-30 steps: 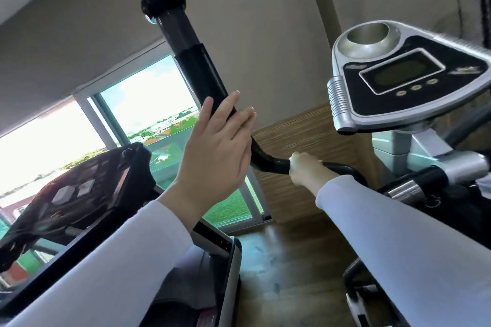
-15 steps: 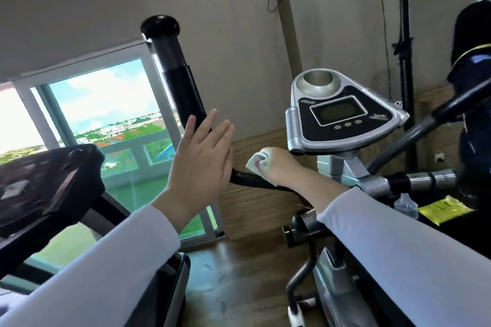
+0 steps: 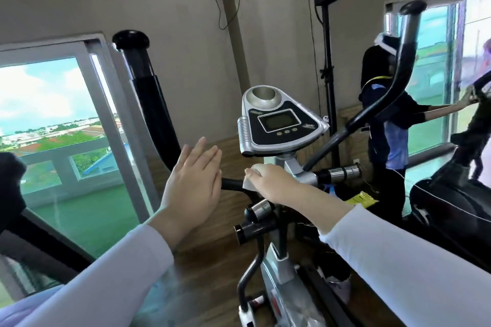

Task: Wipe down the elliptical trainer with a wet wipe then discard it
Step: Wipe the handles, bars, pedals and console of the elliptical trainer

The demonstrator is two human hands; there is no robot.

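The tall black foam-sleeved swing handle (image 3: 148,98) rises at far left; just beside its lower bend the left hand (image 3: 194,183) hovers flat, fingers straight and together, holding nothing. To its right, the right hand (image 3: 273,180) is clamped over the crumpled white wet wipe (image 3: 249,184) on the black horizontal handlebar (image 3: 231,184), whose long axis runs leftward toward the empty hand, under the silver-and-black console (image 3: 279,125).

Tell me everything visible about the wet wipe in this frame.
The wet wipe is a small white sheet, mostly hidden under the right hand. Only a crumpled edge shows below the fingers. The hand presses it around the black handlebar just below the console. Its wetness cannot be judged. The left hand hovers open nearby, not touching it.
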